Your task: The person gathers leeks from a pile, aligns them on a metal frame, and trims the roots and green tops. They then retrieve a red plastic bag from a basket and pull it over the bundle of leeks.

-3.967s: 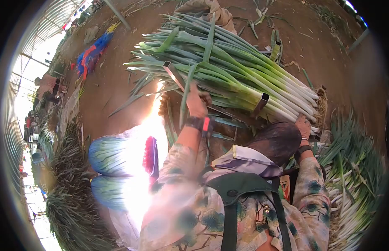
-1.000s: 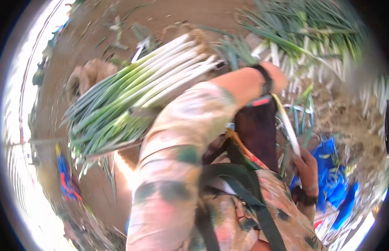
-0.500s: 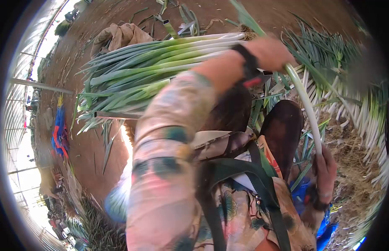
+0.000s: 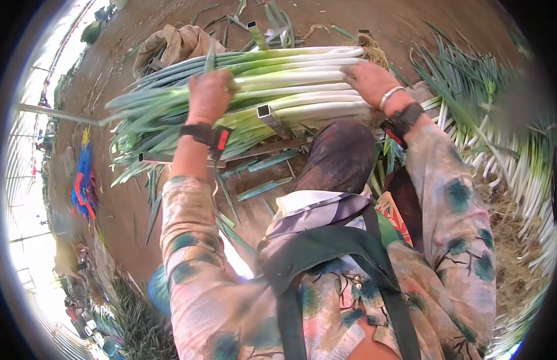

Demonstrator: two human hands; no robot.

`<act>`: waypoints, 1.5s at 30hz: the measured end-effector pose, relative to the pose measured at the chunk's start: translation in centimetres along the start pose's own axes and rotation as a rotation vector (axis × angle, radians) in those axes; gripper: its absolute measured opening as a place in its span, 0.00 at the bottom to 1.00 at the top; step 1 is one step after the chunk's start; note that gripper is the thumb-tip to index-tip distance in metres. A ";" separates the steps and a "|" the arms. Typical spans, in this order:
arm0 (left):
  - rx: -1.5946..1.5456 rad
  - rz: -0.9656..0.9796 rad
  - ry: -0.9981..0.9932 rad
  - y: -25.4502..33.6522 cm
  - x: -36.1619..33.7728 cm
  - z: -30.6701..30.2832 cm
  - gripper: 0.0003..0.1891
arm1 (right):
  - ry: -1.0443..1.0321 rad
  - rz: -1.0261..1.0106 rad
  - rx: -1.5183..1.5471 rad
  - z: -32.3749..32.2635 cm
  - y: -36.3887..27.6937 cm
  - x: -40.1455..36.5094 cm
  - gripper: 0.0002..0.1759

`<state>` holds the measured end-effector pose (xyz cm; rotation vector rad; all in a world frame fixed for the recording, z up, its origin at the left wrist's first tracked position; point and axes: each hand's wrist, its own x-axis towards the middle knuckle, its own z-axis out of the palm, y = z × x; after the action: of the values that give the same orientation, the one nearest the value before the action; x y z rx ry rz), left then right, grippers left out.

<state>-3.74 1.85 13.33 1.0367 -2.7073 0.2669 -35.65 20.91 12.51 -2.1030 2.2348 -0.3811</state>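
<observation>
A thick layer of long green onions (image 4: pixel 314 78) lies crosswise in front of me, leaves to the left and white ends to the right. Over the leafy part, my left hand (image 4: pixel 211 95) is closed around a green onion, with a leaf tip poking up above the fist. My right hand (image 4: pixel 369 84) is at the white ends, fingers bent around a white stalk near its roots. The palm side of both hands is hidden. Beneath the onions is a metal rack with square-tube posts (image 4: pixel 274 122).
More green onions (image 4: pixel 524 156) with tangled roots are heaped along the right. A brown cloth sack (image 4: pixel 182 45) sits behind the rack. Loose leaves (image 4: pixel 265 187) litter the ground by my knee (image 4: pixel 338 156). A blue and red bundle (image 4: pixel 83 186) is at left.
Both hands have moved from the right side to the layer of onions on the rack, carrying a green onion. My left arm has swung left and my right hand has come up.
</observation>
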 end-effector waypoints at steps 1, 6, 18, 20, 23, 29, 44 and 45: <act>-0.152 -0.003 -0.048 -0.2 -1.1 1.8 0.15 | -0.077 0.075 -0.095 1.9 0.5 0.6 0.14; -0.333 0.014 0.092 1.7 -3.3 4.9 0.13 | -0.023 0.144 -0.297 8.5 2.1 -0.8 0.12; -0.300 -0.146 0.004 3.0 -3.1 6.2 0.10 | 0.003 0.108 -0.360 10.2 1.6 -1.3 0.16; -0.303 -0.125 0.037 2.7 -3.5 6.8 0.09 | 0.025 0.051 -0.359 10.7 2.6 -2.2 0.21; -0.289 -0.137 -0.025 2.6 -2.9 6.2 0.09 | -0.074 0.116 -0.339 10.2 2.1 -1.5 0.23; -0.046 -0.098 0.034 0.6 -1.5 5.4 0.11 | -0.085 0.107 -0.356 10.5 2.2 -1.6 0.26; 0.049 0.071 -0.024 -3.2 -0.2 3.3 0.13 | -0.085 0.095 -0.428 10.8 2.2 -1.5 0.25; 0.088 0.057 -0.058 -3.0 -0.4 3.0 0.14 | -0.100 0.117 -0.419 10.5 2.1 -1.5 0.25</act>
<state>-1.88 -0.85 10.61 1.0071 -2.8032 0.3747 -35.41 20.98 1.69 -2.0854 2.5352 0.2151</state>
